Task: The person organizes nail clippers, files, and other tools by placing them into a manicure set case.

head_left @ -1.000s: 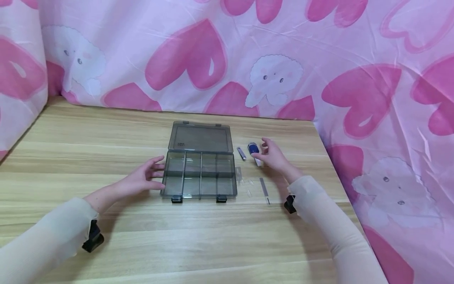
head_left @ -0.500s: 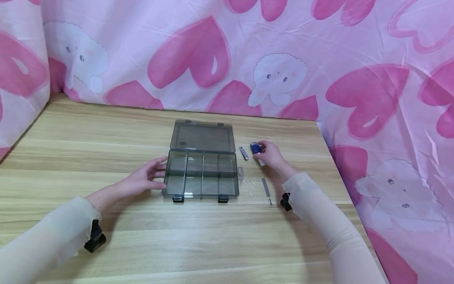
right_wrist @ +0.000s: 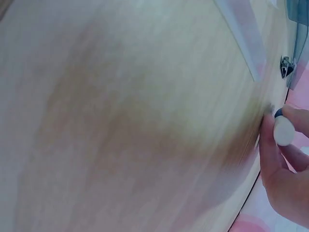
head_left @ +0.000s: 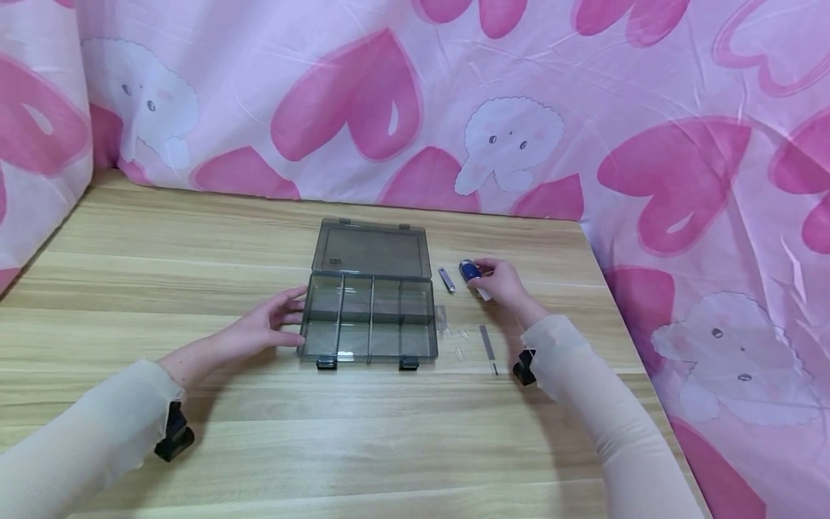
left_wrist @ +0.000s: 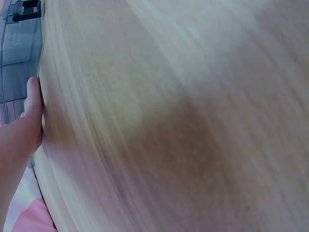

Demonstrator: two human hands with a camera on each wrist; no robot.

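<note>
A smoky clear plastic organizer box [head_left: 372, 317] lies with its lid [head_left: 372, 249] folded back, its compartments showing nothing inside. My left hand [head_left: 269, 321] rests against the box's left side, fingers loosely spread and thumb near the front corner. To the right of the box, my right hand [head_left: 502, 282] pinches a small blue-and-white bottle-like item [head_left: 470, 271] between thumb and fingers. Its rounded white end [right_wrist: 284, 131] faces the right wrist camera. Just left of it lies a nail clipper [head_left: 447, 280]. A grey nail file [head_left: 487, 342] lies nearer the front.
Beside the box's right edge are a small clear plastic piece [head_left: 441, 318] and several thin transparent bits [head_left: 460, 353]. The wooden table [head_left: 363, 440] meets a pink heart-patterned cloth [head_left: 344, 108] at the back and right.
My right hand has closed its fingers on the blue-and-white item and turned it slightly. The left hand stays at the box's side; the head view has shifted a little.
</note>
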